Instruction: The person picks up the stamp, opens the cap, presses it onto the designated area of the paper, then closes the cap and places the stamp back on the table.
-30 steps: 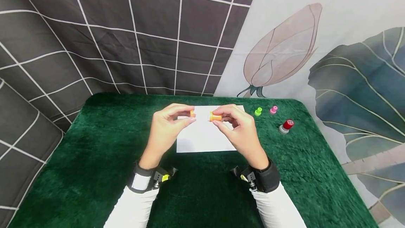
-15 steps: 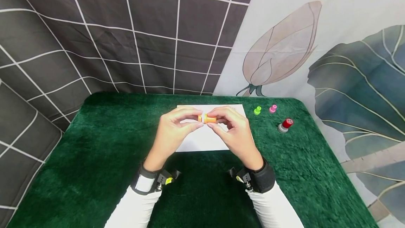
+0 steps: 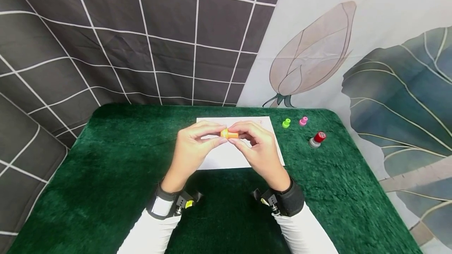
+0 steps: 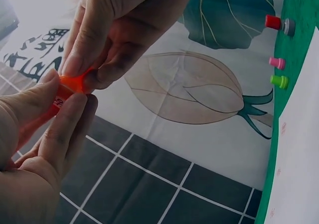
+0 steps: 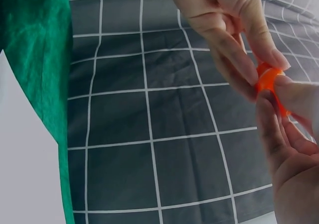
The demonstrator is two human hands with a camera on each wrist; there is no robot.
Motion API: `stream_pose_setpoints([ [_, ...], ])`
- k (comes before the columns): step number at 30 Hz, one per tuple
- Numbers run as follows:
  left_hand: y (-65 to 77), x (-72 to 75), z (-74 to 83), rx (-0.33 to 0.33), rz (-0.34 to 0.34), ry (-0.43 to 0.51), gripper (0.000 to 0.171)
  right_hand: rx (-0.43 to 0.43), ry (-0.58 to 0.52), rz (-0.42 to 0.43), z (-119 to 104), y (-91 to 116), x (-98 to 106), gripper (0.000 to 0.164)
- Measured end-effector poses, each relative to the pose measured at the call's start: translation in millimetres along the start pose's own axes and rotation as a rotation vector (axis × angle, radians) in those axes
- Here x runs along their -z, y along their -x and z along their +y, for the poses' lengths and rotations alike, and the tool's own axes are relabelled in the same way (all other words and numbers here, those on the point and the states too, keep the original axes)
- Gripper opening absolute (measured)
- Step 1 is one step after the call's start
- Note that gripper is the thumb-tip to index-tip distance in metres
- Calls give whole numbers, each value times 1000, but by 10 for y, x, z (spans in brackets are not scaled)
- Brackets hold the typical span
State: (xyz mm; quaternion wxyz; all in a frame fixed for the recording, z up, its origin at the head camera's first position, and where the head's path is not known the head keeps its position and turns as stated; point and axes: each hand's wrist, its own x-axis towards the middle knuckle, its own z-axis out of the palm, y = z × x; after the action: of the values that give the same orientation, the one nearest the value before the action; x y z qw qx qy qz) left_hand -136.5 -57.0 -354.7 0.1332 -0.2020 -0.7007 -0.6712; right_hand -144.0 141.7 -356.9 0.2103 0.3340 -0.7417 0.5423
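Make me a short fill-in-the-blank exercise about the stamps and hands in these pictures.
In the head view, the held stamp, pinched by the left hand and the right hand, is ____.
On the cloth, the small stamp nearest the paper is ____.
The biggest stamp on the cloth has a ____ top.

Missing words: orange; green; red.

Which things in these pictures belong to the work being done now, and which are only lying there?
Part of the job:
small orange plastic cylinder, being held
white rectangular paper sheet with small pale red marks (probably)

Set aside, apparently unused:
small lime-green plastic piece with flared base
small pink plastic piece, similar shape
red-and-grey cylinder, seemingly plastic
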Motion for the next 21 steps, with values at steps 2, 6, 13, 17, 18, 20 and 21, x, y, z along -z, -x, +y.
stream_pose_setpoints([
  [2, 6, -2, 12, 4, 7, -3, 30, 15, 6, 7, -10, 4, -8, 32],
  [6, 11, -2, 25, 17, -2, 1, 30, 47, 67, 12, -13, 3, -12, 32],
  [13, 6, 23, -11, 69, -47, -18, 33, 65, 226, -35, 2, 10, 25, 37],
  [17, -4, 34, -20, 72, -64, -33, 31, 56, 225, -38, 1, 4, 57, 41],
  [18, -8, 32, -22, 71, -66, -39, 30, 56, 219, -36, 2, 0, 63, 40],
  [20, -10, 22, -14, 64, -69, -68, 30, 55, 217, -36, 4, -6, 69, 39],
  [21, -11, 14, -8, 54, -70, -95, 30, 58, 219, -35, 5, -10, 66, 39],
])
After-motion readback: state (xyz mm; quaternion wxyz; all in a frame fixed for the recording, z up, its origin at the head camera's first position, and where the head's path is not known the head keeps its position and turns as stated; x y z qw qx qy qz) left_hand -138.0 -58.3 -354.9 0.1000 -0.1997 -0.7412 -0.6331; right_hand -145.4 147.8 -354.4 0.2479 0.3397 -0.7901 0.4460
